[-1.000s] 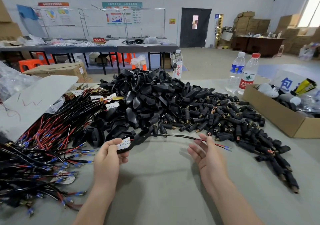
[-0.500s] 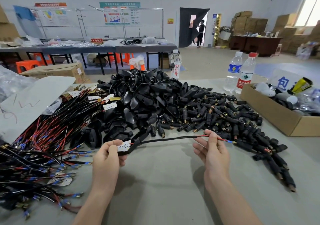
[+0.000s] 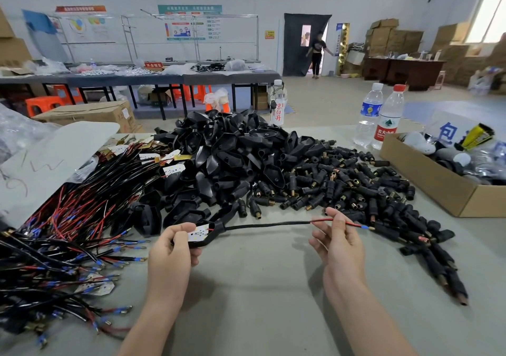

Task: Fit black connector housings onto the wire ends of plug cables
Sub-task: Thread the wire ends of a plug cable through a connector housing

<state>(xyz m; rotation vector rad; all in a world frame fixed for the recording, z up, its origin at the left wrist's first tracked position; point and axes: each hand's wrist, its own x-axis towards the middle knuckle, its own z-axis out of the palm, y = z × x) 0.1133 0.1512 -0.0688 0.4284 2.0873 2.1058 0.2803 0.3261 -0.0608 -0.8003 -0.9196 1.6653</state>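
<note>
Left hand [image 3: 171, 248]: curled round the plug end of the cable [image 3: 268, 224], at 9 o'clock of the right hand.
Right hand [image 3: 339, 246]: thumb and forefinger pinch the red wire [image 3: 353, 223], the other fingers loosely bent.
Cable span: strung between both hands.
Connector housings [image 3: 356, 188]: heaped at 12 to 3 o'clock of the right hand, beyond the cable.

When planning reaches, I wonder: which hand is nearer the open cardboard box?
Right. The right hand, pinching the wire, sits left of the box; the left hand is farther left, gripping the plug.

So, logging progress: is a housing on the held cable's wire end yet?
Not on: past the right hand, the cable ends in red wire and a blue-sleeved terminal.
</note>
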